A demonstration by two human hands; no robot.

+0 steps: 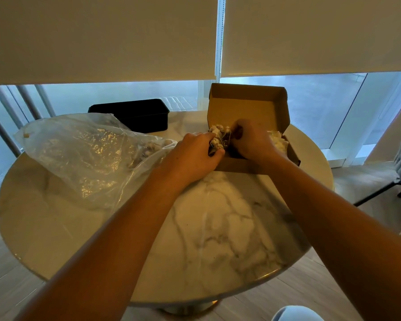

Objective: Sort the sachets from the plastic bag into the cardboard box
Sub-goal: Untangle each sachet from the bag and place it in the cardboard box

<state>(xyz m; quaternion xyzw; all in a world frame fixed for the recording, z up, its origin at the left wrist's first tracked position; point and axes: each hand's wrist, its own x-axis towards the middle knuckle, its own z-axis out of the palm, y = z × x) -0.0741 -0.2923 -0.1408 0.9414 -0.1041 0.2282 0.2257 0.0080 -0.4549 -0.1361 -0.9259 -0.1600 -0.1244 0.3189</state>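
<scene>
Marble-veined round worktop (pixel 218 228) carries a crumpled clear plastic bag (pixel 79 154), laid mouth-first toward the open brown cardboard box (pixel 245 105), presumably for short transfers; a tangled clump of white stringed sachets (pixel 219 135) is held over the box's left end, pinched in the grip of left hand (pixel 195 154) and right hand (pixel 252 142).

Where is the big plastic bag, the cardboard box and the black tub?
plastic bag (pixel 79 156): head view, on the crinkled clear middle of the bag.
cardboard box (pixel 243 105): head view, on the inside of the raised lid.
black tub (pixel 139 114): head view, on its dark front wall.
</scene>
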